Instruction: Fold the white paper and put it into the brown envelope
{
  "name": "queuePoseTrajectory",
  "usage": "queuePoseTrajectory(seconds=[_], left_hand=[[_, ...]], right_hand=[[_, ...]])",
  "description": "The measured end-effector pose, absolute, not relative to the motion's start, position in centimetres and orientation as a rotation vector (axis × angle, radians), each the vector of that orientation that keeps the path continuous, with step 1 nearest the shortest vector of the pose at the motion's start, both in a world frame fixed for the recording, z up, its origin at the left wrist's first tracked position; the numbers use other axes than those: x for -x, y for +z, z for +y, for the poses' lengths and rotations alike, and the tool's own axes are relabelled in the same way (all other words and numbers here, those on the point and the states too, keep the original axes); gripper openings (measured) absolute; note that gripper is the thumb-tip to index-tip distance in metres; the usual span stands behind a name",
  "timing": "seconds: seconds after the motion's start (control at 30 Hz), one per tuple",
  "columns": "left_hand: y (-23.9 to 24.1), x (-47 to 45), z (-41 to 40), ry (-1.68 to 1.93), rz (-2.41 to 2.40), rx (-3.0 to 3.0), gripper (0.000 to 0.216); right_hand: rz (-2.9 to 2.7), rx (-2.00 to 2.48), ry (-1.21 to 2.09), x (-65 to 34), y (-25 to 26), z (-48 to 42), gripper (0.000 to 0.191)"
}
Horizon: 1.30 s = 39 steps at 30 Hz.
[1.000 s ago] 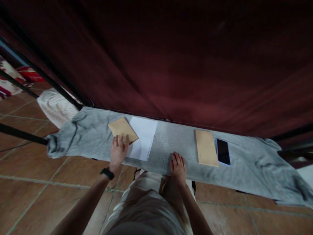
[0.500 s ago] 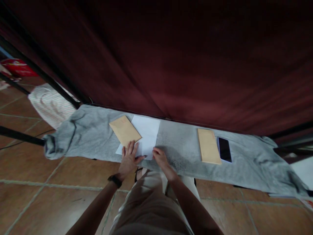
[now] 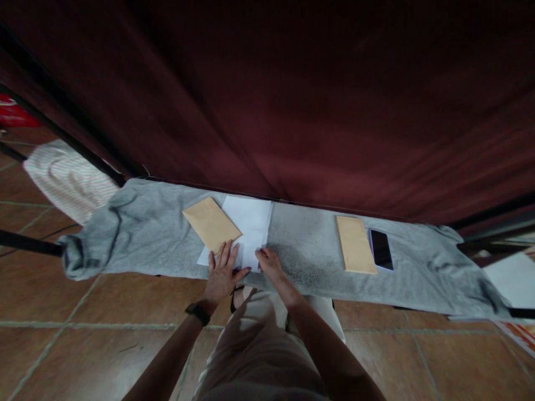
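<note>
White paper [image 3: 253, 214] lies on the grey cloth in front of me, partly covered by a tan envelope [image 3: 211, 221] set at a slant. My left hand [image 3: 221, 274] rests flat with fingers spread on the paper's near part, its fingertips at the envelope's lower edge. At the near right edge of the paper, my right hand [image 3: 270, 263] has its fingers closed in a pinch on the sheet. The fingers hide the exact grip.
The grey cloth [image 3: 301, 234] covers a long, narrow bench. A tan envelope stack [image 3: 356, 245] and a dark-screened phone [image 3: 381, 249] lie to the right. A dark red curtain [image 3: 284, 111] hangs behind. Striped fabric [image 3: 73, 175] and black bars stand left.
My right hand has slid slightly left and up along the paper's right edge. My left hand stays pressed on the paper. The whole view has shifted a little.
</note>
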<state>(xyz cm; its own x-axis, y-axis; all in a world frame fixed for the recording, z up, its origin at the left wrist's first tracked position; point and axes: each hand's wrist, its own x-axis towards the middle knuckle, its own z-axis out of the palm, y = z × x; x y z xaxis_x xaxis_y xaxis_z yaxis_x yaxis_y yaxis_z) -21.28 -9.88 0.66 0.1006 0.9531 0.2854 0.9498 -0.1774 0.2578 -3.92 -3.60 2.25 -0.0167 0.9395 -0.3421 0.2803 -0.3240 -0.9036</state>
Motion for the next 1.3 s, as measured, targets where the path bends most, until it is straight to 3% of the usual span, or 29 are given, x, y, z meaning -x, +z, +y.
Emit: queuePoseTrajectory(seconds=[0.23,0.43,0.7,0.87,1.1,1.3], left_hand=[[1.0,21.6,-10.5,0.821,2.044,-2.141,0.067],[1.8,20.6,-11.3,1.013,1.970,-2.153,0.068],[1.8,12.6,-10.8,0.896,1.581,-2.307,0.064],[1.0,8.2,-10.1,0.821,1.395,-2.409,0.061],[1.8,6.1,-9.1,0.614,1.381,-2.444,0.054],[1.6,5.5,-8.0,0.561,1.409,-2.482,0.050]], right_hand=[[-1.313,1.741,1.190,2.8,3.3,-2.9,0.014],[-1.078,1.680,1.012,-7.2,3.0,-4.8,0.016],[-0.836,1.825,0.940,-17.8,0.7,-8.0,0.030],[-0.860,1.854,0.981,-18.9,-0.4,-8.4,0.038],[-1.036,1.908,0.880,-19.3,0.0,-7.6,0.022],[-1.239,2.033,0.677,-18.9,0.9,-9.2,0.036]])
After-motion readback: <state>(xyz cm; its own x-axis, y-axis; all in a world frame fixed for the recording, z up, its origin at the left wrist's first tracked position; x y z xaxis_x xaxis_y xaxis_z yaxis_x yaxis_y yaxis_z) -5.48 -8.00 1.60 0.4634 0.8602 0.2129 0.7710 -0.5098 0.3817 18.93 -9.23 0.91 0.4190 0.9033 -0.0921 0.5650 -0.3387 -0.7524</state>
